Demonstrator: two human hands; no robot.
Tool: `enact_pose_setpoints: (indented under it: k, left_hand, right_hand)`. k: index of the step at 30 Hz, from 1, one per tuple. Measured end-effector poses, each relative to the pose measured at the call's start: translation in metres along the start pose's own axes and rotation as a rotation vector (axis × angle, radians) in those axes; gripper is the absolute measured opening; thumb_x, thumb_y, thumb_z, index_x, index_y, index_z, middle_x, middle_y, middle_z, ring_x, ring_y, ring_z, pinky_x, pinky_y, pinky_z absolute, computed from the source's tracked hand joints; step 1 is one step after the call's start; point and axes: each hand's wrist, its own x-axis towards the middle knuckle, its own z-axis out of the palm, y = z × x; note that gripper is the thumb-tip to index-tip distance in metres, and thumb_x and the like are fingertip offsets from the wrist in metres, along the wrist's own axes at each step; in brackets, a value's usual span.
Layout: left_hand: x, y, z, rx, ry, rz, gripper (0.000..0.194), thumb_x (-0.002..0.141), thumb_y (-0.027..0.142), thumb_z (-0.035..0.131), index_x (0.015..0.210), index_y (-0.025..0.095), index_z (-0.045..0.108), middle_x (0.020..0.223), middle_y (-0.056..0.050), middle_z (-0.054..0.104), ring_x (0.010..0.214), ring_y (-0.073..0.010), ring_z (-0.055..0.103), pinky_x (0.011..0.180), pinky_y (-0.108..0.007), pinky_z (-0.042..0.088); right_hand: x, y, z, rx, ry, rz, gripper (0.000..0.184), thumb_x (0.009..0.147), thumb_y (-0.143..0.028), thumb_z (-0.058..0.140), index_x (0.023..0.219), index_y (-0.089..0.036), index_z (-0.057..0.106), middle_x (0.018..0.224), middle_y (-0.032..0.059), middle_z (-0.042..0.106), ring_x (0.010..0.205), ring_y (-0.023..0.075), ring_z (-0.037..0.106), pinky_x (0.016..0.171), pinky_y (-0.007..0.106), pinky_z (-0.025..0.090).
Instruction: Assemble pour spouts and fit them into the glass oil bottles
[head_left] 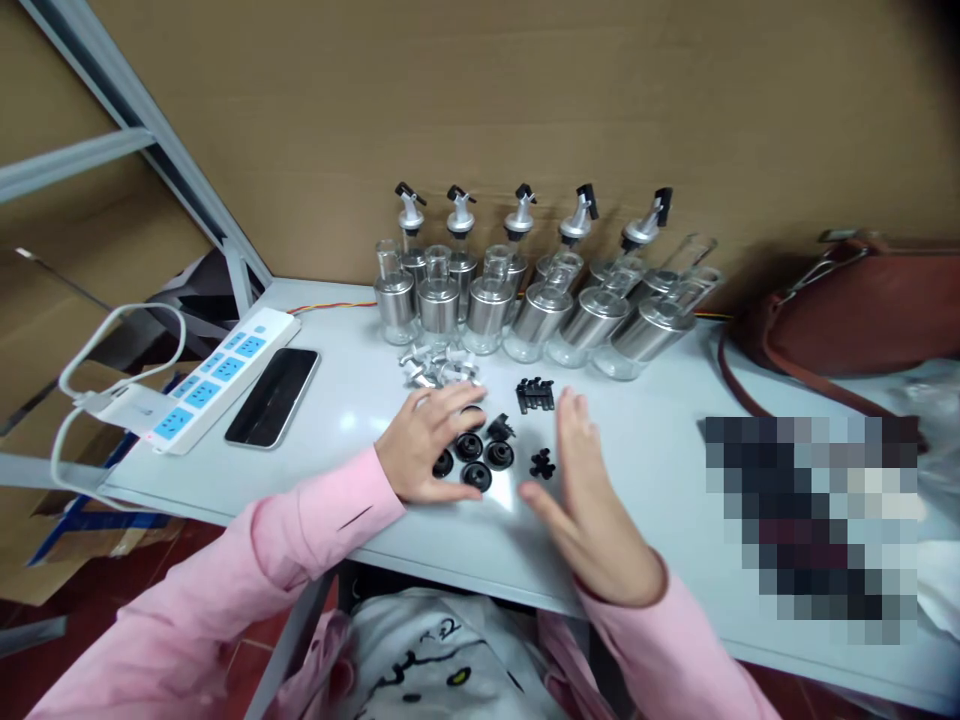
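My left hand (424, 440) lies on the white table (337, 420), fingers stretched over a cluster of small black round caps (474, 462). My right hand (589, 505) stands on edge to the right of them, fingers straight and together, holding nothing. Between the hands lie more small black parts (541, 464) and a black clip piece (535, 394). A pile of small silver spout parts (437, 368) sits just beyond my left fingers.
Several glass and steel dispenser bottles (540, 300) stand in rows against the cardboard wall, some with pourer tops. A phone (273, 396) and a blue-and-white power strip (214, 375) lie at left. A brown bag (847, 315) sits at right.
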Motion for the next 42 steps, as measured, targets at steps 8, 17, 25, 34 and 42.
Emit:
enact_pose_setpoints:
  k: [8, 17, 25, 34, 42]
  left_hand:
    - [0.001, -0.032, 0.005, -0.320, 0.231, -0.650, 0.066, 0.086, 0.063, 0.021, 0.136, 0.020, 0.021, 0.149, -0.010, 0.010, 0.138, -0.0227, 0.003, 0.112, -0.046, 0.005]
    - [0.003, -0.029, 0.005, -0.350, 0.006, -0.508, 0.067, 0.085, 0.063, 0.020, 0.138, 0.021, 0.021, 0.148, -0.008, 0.015, 0.138, -0.0217, 0.002, 0.113, -0.044, 0.005]
    - [0.002, -0.027, 0.001, -0.436, 0.166, -0.547, 0.066, 0.086, 0.063, 0.017, 0.137, 0.023, 0.022, 0.149, -0.005, 0.010, 0.138, -0.0213, 0.000, 0.113, -0.044, 0.002]
    - [0.000, -0.030, -0.001, -0.516, 0.336, -0.574, 0.066, 0.085, 0.064, 0.019, 0.136, 0.023, 0.024, 0.150, -0.005, 0.007, 0.138, -0.0217, 0.002, 0.114, -0.043, 0.002]
    - [0.001, -0.027, -0.004, -0.471, 0.332, -0.529, 0.067, 0.085, 0.064, 0.020, 0.137, 0.021, 0.022, 0.150, -0.007, 0.006, 0.138, -0.0218, 0.000, 0.113, -0.043, 0.002]
  right_hand:
    - [0.019, 0.066, -0.026, 0.157, -0.325, 0.125, 0.073, 0.089, -0.053, 0.022, 0.141, -0.018, -0.014, 0.150, 0.0086, -0.009, 0.136, 0.0239, -0.004, 0.110, 0.047, 0.007]
    - [0.043, 0.038, -0.015, 0.183, -0.368, 0.058, 0.072, 0.088, -0.055, 0.018, 0.143, -0.014, -0.003, 0.150, 0.0130, 0.001, 0.137, 0.0253, -0.002, 0.110, 0.049, 0.009]
    - [0.053, 0.048, -0.046, 0.047, -0.390, -0.188, 0.035, 0.088, -0.026, 0.033, 0.109, -0.022, 0.061, 0.112, 0.0105, 0.058, 0.108, 0.0229, 0.052, 0.094, 0.043, 0.042]
    - [0.079, 0.036, -0.045, 0.147, -0.479, -0.122, 0.018, 0.075, -0.029, 0.058, 0.087, -0.017, 0.064, 0.089, 0.0077, 0.067, 0.080, 0.0211, 0.061, 0.078, 0.038, 0.049]
    - [0.080, 0.023, -0.017, 0.164, -0.272, -0.215, 0.028, 0.080, -0.022, 0.052, 0.107, -0.017, 0.058, 0.095, 0.0094, 0.063, 0.086, 0.0209, 0.058, 0.081, 0.040, 0.048]
